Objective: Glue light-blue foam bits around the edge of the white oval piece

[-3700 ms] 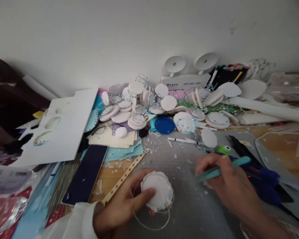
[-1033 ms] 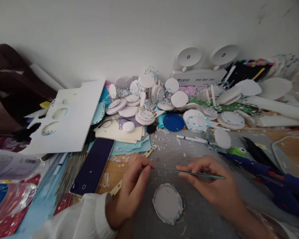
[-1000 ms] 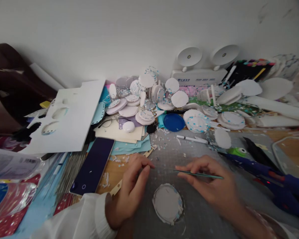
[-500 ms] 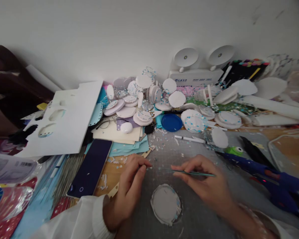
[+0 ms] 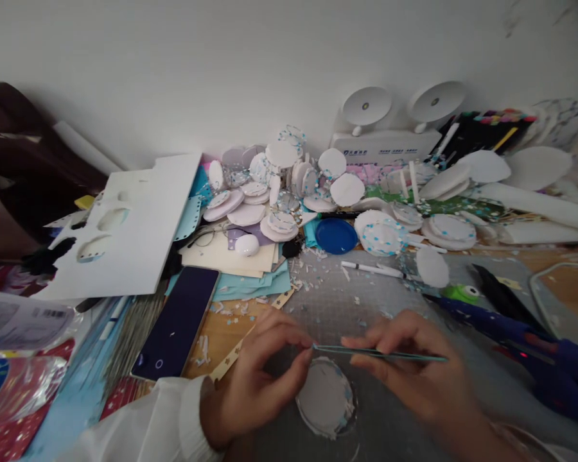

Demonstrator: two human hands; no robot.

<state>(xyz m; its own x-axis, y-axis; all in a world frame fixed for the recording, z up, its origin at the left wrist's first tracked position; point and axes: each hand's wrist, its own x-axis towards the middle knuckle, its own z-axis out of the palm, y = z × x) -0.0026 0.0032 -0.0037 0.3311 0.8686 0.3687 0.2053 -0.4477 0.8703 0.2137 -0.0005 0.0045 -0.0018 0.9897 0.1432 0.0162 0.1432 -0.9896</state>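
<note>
My right hand (image 5: 414, 378) pinches a thin teal pair of tweezers (image 5: 390, 353), held level and pointing left. My left hand (image 5: 260, 385) has thumb and forefinger pressed together right at the tweezers' tip; whatever sits between them is too small to make out. Just below both hands a white round foam disc (image 5: 325, 398) with light blue flecks on its rim lies flat on the grey cutting mat (image 5: 337, 301). Neither hand touches the disc.
A heap of white discs (image 5: 279, 192) fills the back of the desk, with a blue lid (image 5: 336, 235) and a white pen (image 5: 372, 268) in front. A dark phone (image 5: 178, 321) lies at left beside a white cut-out board (image 5: 139, 231). A blue glue gun (image 5: 515, 333) lies at right.
My left hand let go of the disc it held earlier, and the disc now lies on the mat. Both hands have come together, and my left fingertips now meet the tweezers' tip.
</note>
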